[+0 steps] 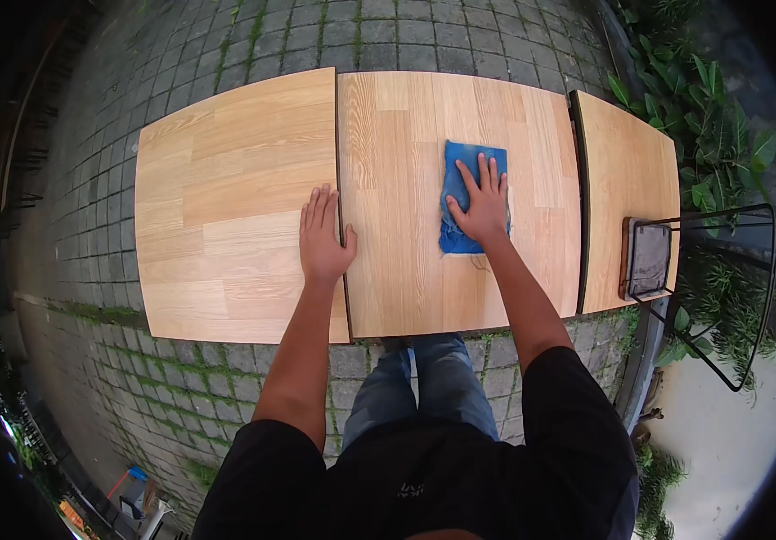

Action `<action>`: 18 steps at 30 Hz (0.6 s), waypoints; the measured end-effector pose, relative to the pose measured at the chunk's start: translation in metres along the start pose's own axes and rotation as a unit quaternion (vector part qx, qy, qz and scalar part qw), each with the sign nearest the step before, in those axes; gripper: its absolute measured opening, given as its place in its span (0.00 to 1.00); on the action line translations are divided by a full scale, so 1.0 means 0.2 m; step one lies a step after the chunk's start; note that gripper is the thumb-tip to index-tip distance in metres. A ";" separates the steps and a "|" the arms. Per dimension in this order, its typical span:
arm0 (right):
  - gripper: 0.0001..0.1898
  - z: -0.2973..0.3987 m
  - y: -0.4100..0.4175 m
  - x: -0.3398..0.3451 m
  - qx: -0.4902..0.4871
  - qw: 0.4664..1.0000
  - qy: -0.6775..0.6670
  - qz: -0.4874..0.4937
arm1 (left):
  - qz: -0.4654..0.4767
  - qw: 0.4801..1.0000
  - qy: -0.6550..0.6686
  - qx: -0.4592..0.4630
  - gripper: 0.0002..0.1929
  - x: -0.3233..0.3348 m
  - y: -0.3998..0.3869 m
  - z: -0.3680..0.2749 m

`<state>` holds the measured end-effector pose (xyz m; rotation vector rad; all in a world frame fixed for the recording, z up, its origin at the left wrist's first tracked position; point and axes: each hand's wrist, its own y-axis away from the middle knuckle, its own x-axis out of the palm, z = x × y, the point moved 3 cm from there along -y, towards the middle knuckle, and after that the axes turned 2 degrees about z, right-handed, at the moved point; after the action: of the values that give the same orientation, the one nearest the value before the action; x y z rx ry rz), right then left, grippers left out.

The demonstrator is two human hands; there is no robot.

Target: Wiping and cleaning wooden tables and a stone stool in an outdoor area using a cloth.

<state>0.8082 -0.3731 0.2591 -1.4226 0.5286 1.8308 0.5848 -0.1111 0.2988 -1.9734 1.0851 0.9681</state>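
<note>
Three wooden tabletops stand side by side before me, with narrow dark gaps between them. My right hand holds a folded blue cloth down against the middle tabletop, its palm flat and fingers spread. The cloth has frayed edges, and loose threads trail from its near side. My left hand rests palm down at the right edge of the left tabletop, with nothing in it. Its thumb reaches across the gap onto the middle tabletop.
On the right tabletop lies an overturned stool, its black metal legs jutting past the table's edge. Green plants grow along the right side. Grey paving stones with moss in the joints surround the tables.
</note>
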 end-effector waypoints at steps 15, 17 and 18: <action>0.41 0.25 0.30 0.00 -0.133 0.978 -0.130 0.097 | 0.034 0.999 -0.031 -0.002 0.34 0.02 -0.03 -0.04; 0.40 0.03 0.40 -0.09 -0.081 0.985 -0.115 0.099 | 0.036 0.998 -0.043 -0.005 0.34 0.02 -0.02 -0.03; 0.39 -0.07 0.40 -0.13 -0.063 0.989 -0.106 0.086 | 0.036 0.998 -0.046 -0.002 0.34 0.02 -0.02 -0.03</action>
<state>0.7587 -0.4424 0.2692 -1.2748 0.4446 2.1565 0.5910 -0.1156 0.2992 -1.8853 1.1089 1.0886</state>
